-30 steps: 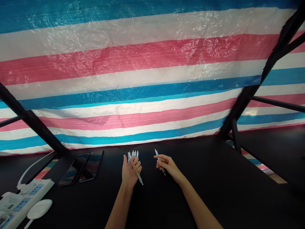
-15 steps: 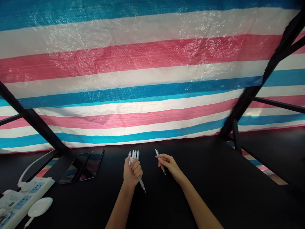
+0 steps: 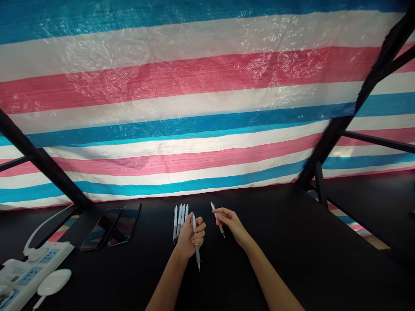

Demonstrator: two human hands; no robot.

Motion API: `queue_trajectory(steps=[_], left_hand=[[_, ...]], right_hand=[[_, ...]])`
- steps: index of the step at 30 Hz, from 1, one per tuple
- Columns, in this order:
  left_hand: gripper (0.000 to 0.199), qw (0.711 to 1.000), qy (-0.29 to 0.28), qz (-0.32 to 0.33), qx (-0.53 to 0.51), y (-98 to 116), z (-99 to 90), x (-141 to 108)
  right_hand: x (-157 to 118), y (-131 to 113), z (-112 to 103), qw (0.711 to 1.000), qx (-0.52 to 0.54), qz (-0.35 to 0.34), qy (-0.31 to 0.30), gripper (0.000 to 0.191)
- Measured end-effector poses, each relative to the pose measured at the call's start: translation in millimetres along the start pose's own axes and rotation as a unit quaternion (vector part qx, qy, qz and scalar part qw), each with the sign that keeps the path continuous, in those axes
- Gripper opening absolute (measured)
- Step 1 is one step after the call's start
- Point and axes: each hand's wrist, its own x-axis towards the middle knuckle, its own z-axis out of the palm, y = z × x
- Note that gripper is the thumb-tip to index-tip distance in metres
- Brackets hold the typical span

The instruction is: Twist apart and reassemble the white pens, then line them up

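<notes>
White retractable pens [image 3: 180,221]: four lying side by side on the black tabletop [image 3: 275,268], just beside the left hand.
Left hand [image 3: 189,239]: fingers curled, clamped on a slim pen [image 3: 197,255], its metal tip pointing down.
Right hand [image 3: 231,223]: thumb and fingers together, pinching a second pen [image 3: 214,211] at a slant.
Glossy phones [image 3: 101,229]: two, flat, well left.
Woven tarp [image 3: 194,82]: crinkled blue, white and pink stripes behind the tabletop.
</notes>
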Motion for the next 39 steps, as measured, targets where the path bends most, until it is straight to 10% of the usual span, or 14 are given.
queue_trajectory(steps=[31,36,39], left_hand=[[0.020,0.985,0.102,0.138,-0.007,3,3.9,0],[0.038,0.962,0.158,0.213,0.058,2,5.4,2],[0.050,0.901,0.244,0.293,0.205,-4,-0.6,7]], right_hand=[[-3,-8,3,1.000,-0.006,0.016,0.002,0.031],[-3,-8,3,1.000,-0.009,0.019,-0.002,0.033],[-3,-8,3,1.000,-0.004,0.020,-0.010,0.032]])
